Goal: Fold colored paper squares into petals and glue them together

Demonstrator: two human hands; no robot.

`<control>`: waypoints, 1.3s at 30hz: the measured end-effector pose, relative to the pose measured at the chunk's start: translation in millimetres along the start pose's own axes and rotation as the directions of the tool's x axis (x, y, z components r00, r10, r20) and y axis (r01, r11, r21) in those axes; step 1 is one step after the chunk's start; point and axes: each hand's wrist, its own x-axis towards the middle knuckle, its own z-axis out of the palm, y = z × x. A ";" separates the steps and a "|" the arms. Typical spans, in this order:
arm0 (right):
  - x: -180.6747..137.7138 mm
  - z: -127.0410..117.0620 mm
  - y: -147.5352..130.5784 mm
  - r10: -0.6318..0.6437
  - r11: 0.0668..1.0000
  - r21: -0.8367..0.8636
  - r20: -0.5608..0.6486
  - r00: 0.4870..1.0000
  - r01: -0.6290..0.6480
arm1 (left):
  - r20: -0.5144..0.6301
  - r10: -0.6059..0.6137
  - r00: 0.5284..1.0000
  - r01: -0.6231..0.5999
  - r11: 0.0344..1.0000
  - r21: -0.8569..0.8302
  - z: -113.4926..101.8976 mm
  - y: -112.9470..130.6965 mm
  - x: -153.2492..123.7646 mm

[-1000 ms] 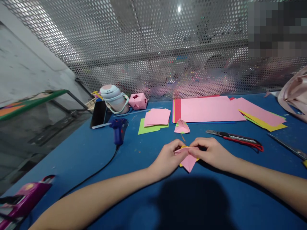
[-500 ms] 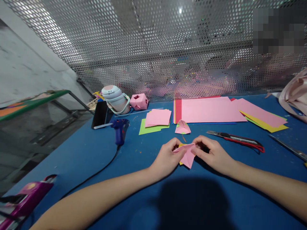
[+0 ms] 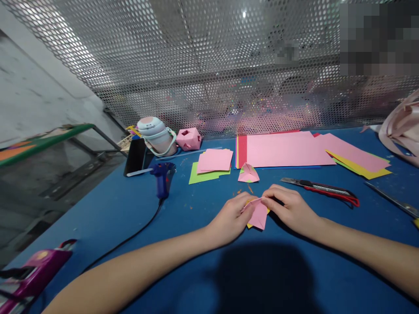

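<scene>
A small folded paper piece (image 3: 259,216), pink with yellow showing at its edges, is pinched between my two hands above the blue table. My left hand (image 3: 233,218) grips its left side, thumb on the pink face. At the upper right corner, my right hand (image 3: 290,207) closes thumb and fingers on the paper. Just beyond them stands a folded pink and green paper piece (image 3: 248,173). A stack of pink paper squares (image 3: 214,160) lies on green paper squares (image 3: 203,175) to its left.
Left are a glue gun (image 3: 162,179), a phone (image 3: 135,155), a lidded cup (image 3: 159,137), a pink paper polyhedron (image 3: 189,138) and a purple power strip (image 3: 41,277). Right are a utility knife (image 3: 322,190), scissors (image 3: 393,199) and pink sheets (image 3: 288,149). A perforated metal screen (image 3: 209,83) stands behind.
My left hand has shifted slightly right and its fingers cover more of the paper. The folded piece has turned a little and its pink flap looks narrower.
</scene>
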 end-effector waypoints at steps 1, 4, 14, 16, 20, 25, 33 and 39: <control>0.1 -0.5 0.3 -0.006 1.000 -0.010 0.002 1.000 0.006 | -0.001 -0.011 1.000 0.011 1.000 -0.006 0.0 -0.1 -0.1; 0.5 -1.4 0.0 -0.015 1.000 -0.025 -0.012 1.000 0.015 | -0.057 -0.115 0.992 0.111 0.991 -0.074 0.3 -0.3 -0.5; 0.3 -2.6 0.9 -0.045 0.998 -0.050 -0.023 0.999 0.044 | -0.046 -0.109 0.993 0.105 0.990 -0.093 -2.0 -1.3 -0.2; -0.1 -2.9 2.2 -0.066 0.995 -0.072 -0.008 0.998 0.065 | -0.025 -0.120 0.992 0.117 0.988 -0.097 -1.5 -2.1 -0.4; -0.2 -3.8 3.1 -0.111 0.987 -0.113 0.020 0.994 0.113 | 0.013 -0.127 0.992 0.128 0.984 -0.128 -2.2 -2.4 -1.4; 0.1 -5.5 1.5 -0.149 0.978 -0.143 0.034 0.988 0.152 | 0.059 -0.096 0.994 0.107 0.970 -0.218 -7.8 0.7 -0.4; -0.8 -6.5 1.2 -0.163 0.971 -0.168 0.065 0.984 0.172 | 0.092 -0.099 0.991 0.118 0.965 -0.235 -10.0 3.1 1.3; -0.1 -6.6 1.6 -0.169 0.969 -0.170 0.076 0.983 0.180 | 0.096 -0.085 0.992 0.105 0.970 -0.221 -7.9 2.7 1.1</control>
